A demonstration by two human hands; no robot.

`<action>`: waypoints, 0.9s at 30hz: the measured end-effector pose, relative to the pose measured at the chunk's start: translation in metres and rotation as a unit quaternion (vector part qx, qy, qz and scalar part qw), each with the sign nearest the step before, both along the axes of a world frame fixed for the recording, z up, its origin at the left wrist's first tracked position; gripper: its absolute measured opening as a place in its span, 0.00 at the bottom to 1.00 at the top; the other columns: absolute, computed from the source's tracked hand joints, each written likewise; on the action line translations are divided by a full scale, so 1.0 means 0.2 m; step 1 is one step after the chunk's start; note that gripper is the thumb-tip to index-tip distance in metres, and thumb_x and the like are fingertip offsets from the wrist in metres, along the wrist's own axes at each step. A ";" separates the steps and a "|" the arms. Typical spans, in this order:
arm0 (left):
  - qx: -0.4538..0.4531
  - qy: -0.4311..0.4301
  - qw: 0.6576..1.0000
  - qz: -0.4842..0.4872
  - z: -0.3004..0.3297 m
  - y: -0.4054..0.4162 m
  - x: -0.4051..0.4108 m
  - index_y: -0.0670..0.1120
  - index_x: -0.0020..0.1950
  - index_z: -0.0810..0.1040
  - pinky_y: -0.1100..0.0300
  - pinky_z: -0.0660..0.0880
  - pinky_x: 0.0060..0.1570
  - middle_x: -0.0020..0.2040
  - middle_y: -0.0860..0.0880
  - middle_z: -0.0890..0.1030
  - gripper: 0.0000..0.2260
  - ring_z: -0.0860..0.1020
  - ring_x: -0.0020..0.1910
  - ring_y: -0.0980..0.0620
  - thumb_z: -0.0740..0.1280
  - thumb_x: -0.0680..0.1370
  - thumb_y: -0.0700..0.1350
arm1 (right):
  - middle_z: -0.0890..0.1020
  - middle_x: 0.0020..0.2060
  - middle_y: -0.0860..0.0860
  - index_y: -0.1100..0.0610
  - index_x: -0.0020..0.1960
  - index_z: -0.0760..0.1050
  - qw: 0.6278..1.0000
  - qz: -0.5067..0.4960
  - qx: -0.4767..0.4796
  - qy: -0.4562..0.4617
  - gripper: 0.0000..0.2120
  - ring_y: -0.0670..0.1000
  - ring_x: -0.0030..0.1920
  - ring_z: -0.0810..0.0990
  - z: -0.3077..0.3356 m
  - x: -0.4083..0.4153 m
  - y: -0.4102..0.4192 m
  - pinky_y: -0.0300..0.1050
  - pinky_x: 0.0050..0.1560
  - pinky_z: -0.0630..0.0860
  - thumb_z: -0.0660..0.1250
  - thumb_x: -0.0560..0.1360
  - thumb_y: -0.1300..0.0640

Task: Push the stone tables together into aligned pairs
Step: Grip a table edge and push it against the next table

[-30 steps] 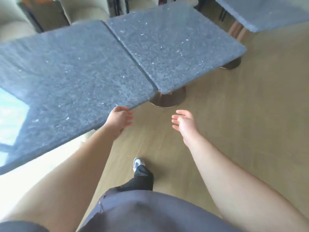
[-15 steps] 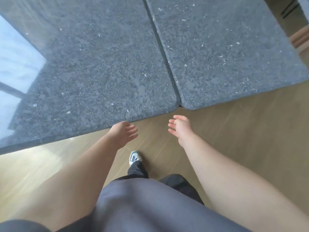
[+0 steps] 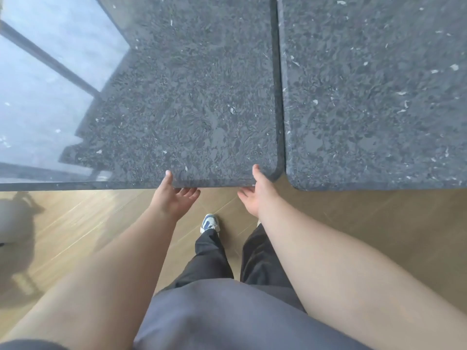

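Two dark speckled stone worktops filling the upper view, lying side by side with a narrow dark seam between them. Left stone worktop (image 3: 192, 97) stretching up and away from both hands, its near edge sitting slightly farther from the person than the neighbour's. Right stone worktop (image 3: 374, 97) lying just right of the right hand, its rounded near corner beside the left slab's rounded corner, apart by the thin gap. Window reflection (image 3: 45, 92) glaring across the left slab, far left of the left hand. Wooden floor (image 3: 353, 223) spreading beneath and behind both hands. Grey shirt (image 3: 227, 317) bulging at the bottom, well behind the hands, with black trousers (image 3: 209, 258) just ahead of it, between the forearms. Grey rounded object (image 3: 10, 221), blurred and hard to tell, sitting on the floor far left of the left hand.

Left hand (image 3: 174, 198) gripping the left slab's near edge, thumb lying on top, fingers curling underneath. Right hand (image 3: 255, 195) gripping the same edge close to the rounded corner, thumb on top, fingers tucked below. Blue and white sneaker (image 3: 209, 222) showing on the floor just behind and between the two hands.
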State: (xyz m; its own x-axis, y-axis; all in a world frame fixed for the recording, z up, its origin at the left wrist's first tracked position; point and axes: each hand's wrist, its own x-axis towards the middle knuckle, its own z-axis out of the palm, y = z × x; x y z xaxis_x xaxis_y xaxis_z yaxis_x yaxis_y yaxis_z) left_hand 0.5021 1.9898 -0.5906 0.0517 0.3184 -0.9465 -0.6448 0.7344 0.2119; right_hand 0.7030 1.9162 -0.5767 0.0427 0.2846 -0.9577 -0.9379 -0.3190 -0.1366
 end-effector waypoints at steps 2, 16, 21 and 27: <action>-0.008 0.038 0.999 0.000 0.00 0.02 0.00 0.38 0.78 0.59 0.44 0.62 0.76 0.73 0.40 0.69 0.31 0.67 0.75 0.42 0.63 0.83 0.55 | 0.69 0.74 0.57 0.60 0.77 0.60 1.000 0.013 -0.011 0.005 0.34 0.58 0.73 0.70 -0.02 0.03 0.04 0.55 0.74 0.66 0.68 0.79 0.46; -0.008 0.003 1.000 0.028 -0.15 0.18 -0.28 0.39 0.69 0.70 0.42 0.76 0.62 0.63 0.42 0.80 0.27 0.81 0.60 0.41 0.70 0.78 0.55 | 0.80 0.61 0.56 0.56 0.69 0.68 0.989 -0.117 -0.022 -0.086 0.28 0.58 0.59 0.81 -0.14 -0.11 0.07 0.54 0.44 0.82 0.74 0.74 0.50; 0.039 -0.055 0.997 0.043 -0.16 0.20 -0.35 0.40 0.66 0.73 0.39 0.76 0.61 0.60 0.37 0.81 0.27 0.81 0.59 0.37 0.75 0.74 0.53 | 0.80 0.60 0.58 0.56 0.69 0.69 0.982 -0.165 0.023 -0.091 0.25 0.61 0.59 0.81 -0.17 -0.14 0.08 0.65 0.56 0.79 0.73 0.76 0.52; 0.043 -0.053 0.994 0.080 -0.14 0.20 -0.32 0.44 0.63 0.78 0.40 0.77 0.58 0.59 0.42 0.83 0.16 0.82 0.57 0.41 0.71 0.78 0.49 | 0.80 0.62 0.61 0.60 0.71 0.70 0.983 -0.156 0.060 -0.081 0.23 0.63 0.62 0.79 -0.20 -0.12 0.07 0.65 0.66 0.73 0.68 0.80 0.52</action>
State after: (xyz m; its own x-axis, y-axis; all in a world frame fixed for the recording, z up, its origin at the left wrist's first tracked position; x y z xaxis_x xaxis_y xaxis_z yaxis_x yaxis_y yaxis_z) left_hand 0.4375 2.0297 -0.6184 0.0911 0.4107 -0.9072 -0.7742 0.6022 0.1949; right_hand 0.6795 1.9298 -0.6171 0.2943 0.3445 -0.8915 -0.9504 0.0075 -0.3109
